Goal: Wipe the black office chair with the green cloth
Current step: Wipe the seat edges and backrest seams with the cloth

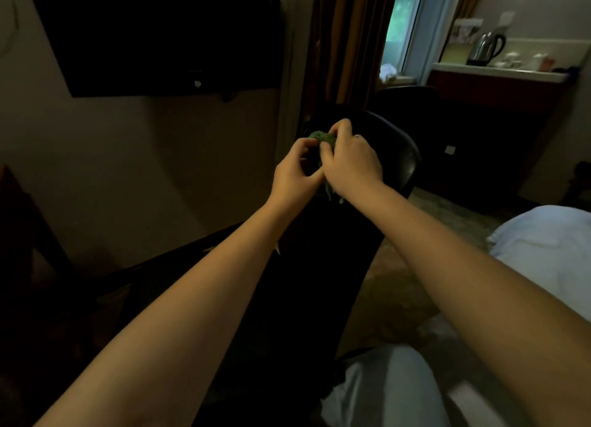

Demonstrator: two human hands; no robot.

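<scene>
Cloth (322, 138), green and bunched, sits at the centre of the frame, held between both hands in front of the chair (401, 153). I note that the right hand (350, 159) lies over it with fingers curled round the bundle, and a tail of fabric hangs below that wrist. The left hand (295, 175) meets it from the left, fingers curled and fingertips on the cloth's edge; I read this as a pinch. The chair is black with a curved back and stands just behind the hands. I cannot tell in the dim light whether the cloth touches it.

Surroundings: a dark television (153, 33) at upper left, a curtain (345, 43) at upper centre, a window (403, 27) to its right, a kettle (487, 47) on a tabletop (463, 67) at upper right, and a white bed (550, 235) at the right edge.
</scene>
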